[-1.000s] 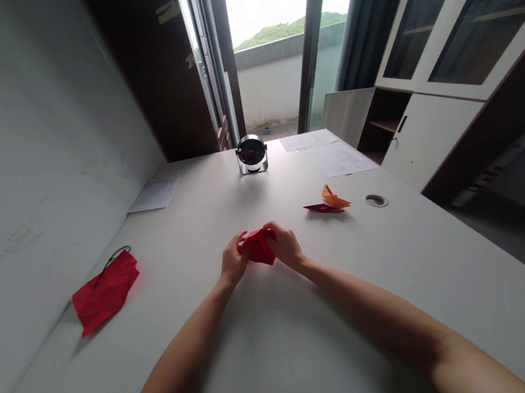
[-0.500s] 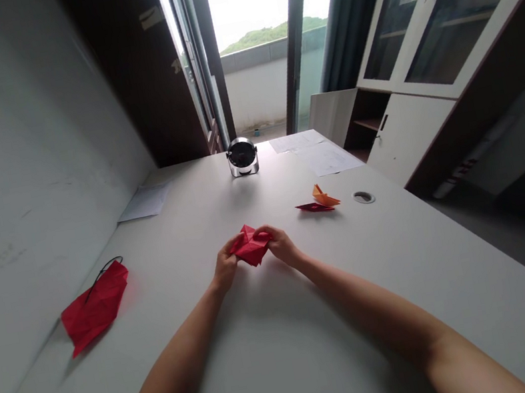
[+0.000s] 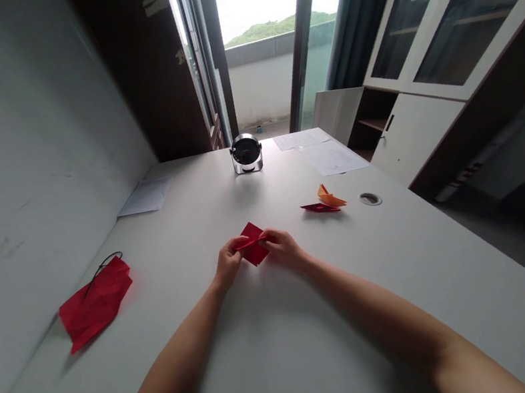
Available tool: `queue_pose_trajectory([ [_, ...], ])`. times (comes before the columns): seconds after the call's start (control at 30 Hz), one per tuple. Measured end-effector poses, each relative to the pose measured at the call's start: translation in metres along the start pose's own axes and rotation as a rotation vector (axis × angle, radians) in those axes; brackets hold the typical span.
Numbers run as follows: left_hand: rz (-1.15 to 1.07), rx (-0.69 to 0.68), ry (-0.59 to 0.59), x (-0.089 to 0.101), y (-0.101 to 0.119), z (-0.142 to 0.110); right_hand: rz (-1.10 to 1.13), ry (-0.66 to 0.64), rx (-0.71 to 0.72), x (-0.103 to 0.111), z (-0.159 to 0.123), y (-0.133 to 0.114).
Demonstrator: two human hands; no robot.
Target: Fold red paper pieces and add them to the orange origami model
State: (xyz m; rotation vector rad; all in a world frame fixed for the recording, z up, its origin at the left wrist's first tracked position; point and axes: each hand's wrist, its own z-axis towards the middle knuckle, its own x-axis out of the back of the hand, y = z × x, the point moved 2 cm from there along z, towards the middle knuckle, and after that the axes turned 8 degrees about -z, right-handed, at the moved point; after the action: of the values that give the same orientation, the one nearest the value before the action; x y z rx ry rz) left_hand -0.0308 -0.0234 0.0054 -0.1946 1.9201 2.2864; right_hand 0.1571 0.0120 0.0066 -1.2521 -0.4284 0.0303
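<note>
A small folded red paper (image 3: 253, 249) lies near the middle of the white table (image 3: 280, 356). My left hand (image 3: 228, 265) pinches its left side with curled fingers. My right hand (image 3: 282, 248) pinches its right side, thumb and fingers pressed on a fold across the middle. The paper's upper and lower corners stick out between the two hands. Both forearms reach in from the near edge.
A larger creased red sheet (image 3: 94, 302) with a black cord lies at the left by the wall. Folded orange (image 3: 330, 197) and dark red (image 3: 318, 208) paper figures sit right of the hands, beside a cable hole (image 3: 370, 199). A small round device (image 3: 245, 153) and white sheets (image 3: 332, 158) lie at the far end.
The red paper has been pressed flatter between my hands, from a puffed shape to a flat diamond. The camera view shifted slightly.
</note>
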Motion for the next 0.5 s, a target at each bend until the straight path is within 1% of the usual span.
queue_pose_trajectory([
  [0.1,-0.009,0.009,-0.043,-0.0019,0.0006,-0.0015,0.044,0.018,-0.051,0.0003,0.0002,0.0055],
  [0.17,0.003,0.025,-0.047,-0.0017,-0.0002,-0.0018,0.046,0.026,-0.075,0.0002,-0.0001,0.0077],
  [0.3,0.006,0.021,-0.024,-0.0014,-0.0012,-0.0016,0.037,0.068,-0.057,-0.0009,-0.0006,0.0064],
  [0.4,-0.030,0.029,-0.037,-0.0033,-0.0004,-0.0023,0.083,0.097,-0.069,-0.0021,0.0000,0.0045],
  [0.5,-0.048,0.044,-0.045,-0.0046,0.0012,-0.0032,0.125,0.089,-0.088,-0.0028,0.0012,0.0045],
])
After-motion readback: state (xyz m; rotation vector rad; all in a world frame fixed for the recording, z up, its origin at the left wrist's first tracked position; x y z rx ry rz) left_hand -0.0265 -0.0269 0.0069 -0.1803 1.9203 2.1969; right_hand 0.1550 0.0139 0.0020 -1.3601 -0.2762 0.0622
